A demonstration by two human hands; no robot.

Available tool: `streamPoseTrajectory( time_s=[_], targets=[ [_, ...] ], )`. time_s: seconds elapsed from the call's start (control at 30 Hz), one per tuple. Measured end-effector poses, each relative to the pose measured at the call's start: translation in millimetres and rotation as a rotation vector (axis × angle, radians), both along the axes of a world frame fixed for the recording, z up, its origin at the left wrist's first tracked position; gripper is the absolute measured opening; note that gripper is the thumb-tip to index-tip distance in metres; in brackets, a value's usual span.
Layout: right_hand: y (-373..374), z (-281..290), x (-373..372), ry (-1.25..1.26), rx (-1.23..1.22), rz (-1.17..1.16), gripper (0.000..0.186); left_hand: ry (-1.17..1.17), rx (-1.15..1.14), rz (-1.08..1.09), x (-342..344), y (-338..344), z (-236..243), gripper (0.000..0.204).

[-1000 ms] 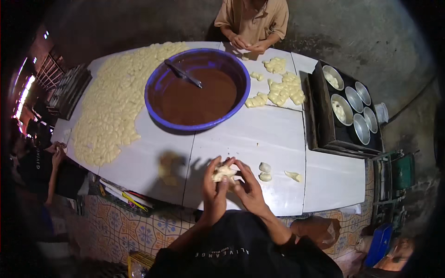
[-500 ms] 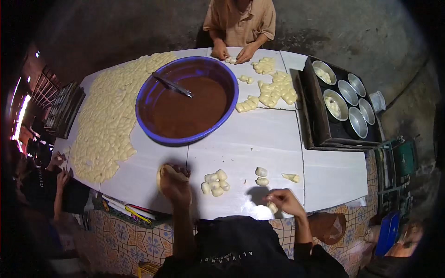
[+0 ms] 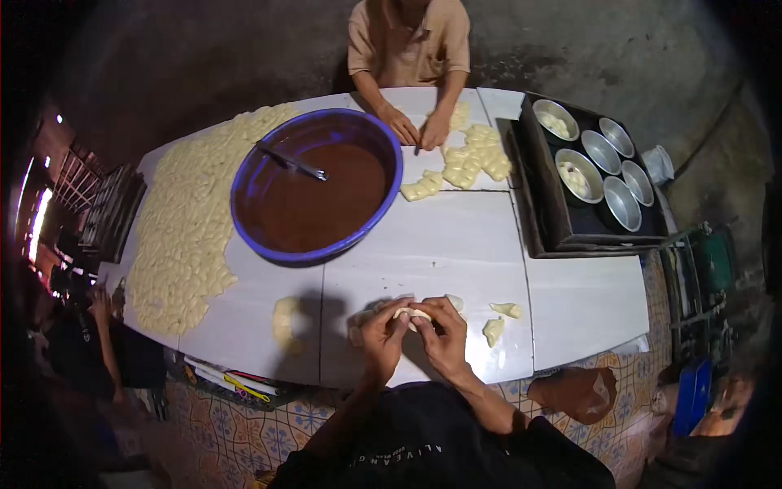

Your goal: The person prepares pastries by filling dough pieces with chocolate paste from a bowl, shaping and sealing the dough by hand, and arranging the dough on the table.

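Observation:
My left hand (image 3: 381,332) and my right hand (image 3: 441,330) meet over the near edge of the white table (image 3: 423,244), both pinching one pale dough piece (image 3: 413,313) between their fingers. Two loose dough pieces (image 3: 505,309) (image 3: 493,330) lie just right of my right hand. A dough lump (image 3: 286,322) sits on the table left of my left hand.
A big blue basin of brown filling (image 3: 314,191) with a spoon (image 3: 293,163) stands mid-table. Several dough pieces (image 3: 183,228) cover the left side. A person across the table works dough beside a pile (image 3: 468,159). A dark tray (image 3: 544,230) with round metal tins (image 3: 580,175) is at right.
My hands, apart half a second ago, have come back together over the table edge and closed on one dough piece. The person opposite has shifted hands toward the far pile.

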State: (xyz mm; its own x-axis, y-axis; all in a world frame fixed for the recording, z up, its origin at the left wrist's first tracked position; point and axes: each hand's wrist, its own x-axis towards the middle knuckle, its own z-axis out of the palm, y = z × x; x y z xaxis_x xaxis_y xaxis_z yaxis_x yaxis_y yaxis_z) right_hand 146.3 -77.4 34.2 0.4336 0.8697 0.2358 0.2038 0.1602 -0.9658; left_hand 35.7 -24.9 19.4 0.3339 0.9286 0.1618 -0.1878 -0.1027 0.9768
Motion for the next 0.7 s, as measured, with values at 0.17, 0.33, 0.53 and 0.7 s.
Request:
streamPoseTrajectory(
  time_s=[0.17, 0.33, 0.53, 0.7],
  targets=[
    [21.1, -4.8, 14.7, 0.041, -0.039, 0.137, 0.039, 0.272, -0.097, 0.197, -18.3, -7.4, -14.8, 0.009],
    [25.9, -13.6, -0.4, 0.1, 0.14, 0.467, 0.049, -0.711, -0.74, -0.182, -11.8, -7.9, 7.4, 0.033],
    [40.0, -87.8, 19.3, 0.798, 0.093, 0.603, 0.114, -0.724, -0.703, -0.695, -7.0, 83.4, 14.2, 0.124],
    [42.8, -74.7, 20.3, 0.828, 0.068, 0.444, 0.102, 0.761, 0.117, 0.302, 8.3, 240.0, 18.7, 0.077]
  ],
)
